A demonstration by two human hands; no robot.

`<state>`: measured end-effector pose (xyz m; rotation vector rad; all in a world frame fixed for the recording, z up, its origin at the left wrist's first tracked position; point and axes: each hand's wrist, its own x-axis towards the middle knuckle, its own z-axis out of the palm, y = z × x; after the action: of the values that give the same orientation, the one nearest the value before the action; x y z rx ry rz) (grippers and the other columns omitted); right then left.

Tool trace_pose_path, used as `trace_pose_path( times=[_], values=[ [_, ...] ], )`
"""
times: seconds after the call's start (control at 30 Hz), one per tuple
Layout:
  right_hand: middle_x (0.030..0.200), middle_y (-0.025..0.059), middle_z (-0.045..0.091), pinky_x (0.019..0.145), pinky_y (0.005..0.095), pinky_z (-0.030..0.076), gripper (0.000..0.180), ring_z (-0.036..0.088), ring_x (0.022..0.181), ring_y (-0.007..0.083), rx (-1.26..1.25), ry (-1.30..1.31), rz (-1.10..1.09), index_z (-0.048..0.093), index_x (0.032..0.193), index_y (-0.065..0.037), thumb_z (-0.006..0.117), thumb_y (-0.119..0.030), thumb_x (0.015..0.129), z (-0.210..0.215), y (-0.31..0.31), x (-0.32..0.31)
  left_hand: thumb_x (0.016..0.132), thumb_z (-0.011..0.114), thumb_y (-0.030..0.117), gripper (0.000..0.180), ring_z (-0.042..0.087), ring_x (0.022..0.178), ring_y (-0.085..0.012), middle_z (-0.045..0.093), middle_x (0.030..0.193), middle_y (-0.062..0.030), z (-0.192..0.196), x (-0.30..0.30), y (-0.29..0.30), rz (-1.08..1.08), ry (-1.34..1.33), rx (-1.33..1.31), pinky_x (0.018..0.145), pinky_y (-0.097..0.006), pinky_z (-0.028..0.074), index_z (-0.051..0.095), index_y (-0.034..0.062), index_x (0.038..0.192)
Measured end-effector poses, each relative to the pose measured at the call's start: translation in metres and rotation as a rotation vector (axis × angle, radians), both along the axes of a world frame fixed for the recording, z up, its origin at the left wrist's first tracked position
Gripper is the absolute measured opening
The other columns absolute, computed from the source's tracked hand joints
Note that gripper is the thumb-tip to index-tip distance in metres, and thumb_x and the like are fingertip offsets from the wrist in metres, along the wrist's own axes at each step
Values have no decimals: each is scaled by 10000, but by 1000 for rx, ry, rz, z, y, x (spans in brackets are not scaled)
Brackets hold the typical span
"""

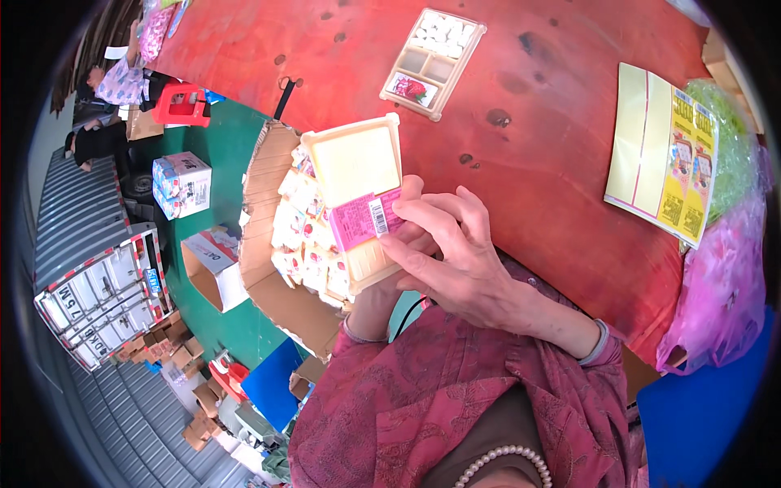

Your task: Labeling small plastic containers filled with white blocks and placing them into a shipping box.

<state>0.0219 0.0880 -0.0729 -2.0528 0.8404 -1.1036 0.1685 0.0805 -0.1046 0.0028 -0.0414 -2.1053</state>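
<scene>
A cream plastic tray (356, 163) is tilted up in front of me, over the edge of a carton. Across its middle lies a pink label (351, 224) with a barcode. My right hand (455, 252) pinches the label's right end between thumb and index finger, the other fingers bent and apart. Behind the tray's lower end, my left hand (382, 302) grips it from below; most of its fingers are hidden. The open cardboard carton (272, 183) beyond holds many small white packs (305, 224) with red prints.
On the red table (553, 163) lie a compartment tray (435, 65) with white pieces and a strawberry card, yellow printed sheets (663, 154), and green and pink plastic bags (720, 276) at right. Black scissors (285, 98) rest at the table's left edge. People and a truck (102, 297) are far left.
</scene>
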Motion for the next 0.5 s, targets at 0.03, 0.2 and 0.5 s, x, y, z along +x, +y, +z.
trace_pose_path(
  times=[0.03, 0.2, 0.5],
  values=[
    [1233, 90, 462, 964, 504, 303, 489, 396, 1125, 261, -3, -5, 3, 643, 1111, -123, 704, -222, 636, 2, -1, -1, 838, 654, 229, 232, 547, 672, -115, 527, 773, -18, 1, -1, 1, 3, -5, -3, 535, -213, 446, 464, 105, 891],
    [1217, 88, 488, 959, 517, 311, 504, 432, 1102, 264, -82, 88, -65, 635, 1115, -88, 693, -250, 641, 1, -4, -4, 940, 496, 253, 222, 521, 997, -203, 523, 1069, -97, 2, -9, 4, 117, -111, -151, 812, -309, 456, 481, 67, 1060],
    [1094, 104, 537, 873, 477, 416, 345, 497, 1026, 280, -22, -47, -233, 621, 957, -30, 719, -115, 637, 7, -17, -54, 964, 412, 351, 339, 403, 487, -85, 505, 724, -27, -31, 186, 124, 286, -1138, 202, 377, -237, 269, 550, 52, 882]
  ],
)
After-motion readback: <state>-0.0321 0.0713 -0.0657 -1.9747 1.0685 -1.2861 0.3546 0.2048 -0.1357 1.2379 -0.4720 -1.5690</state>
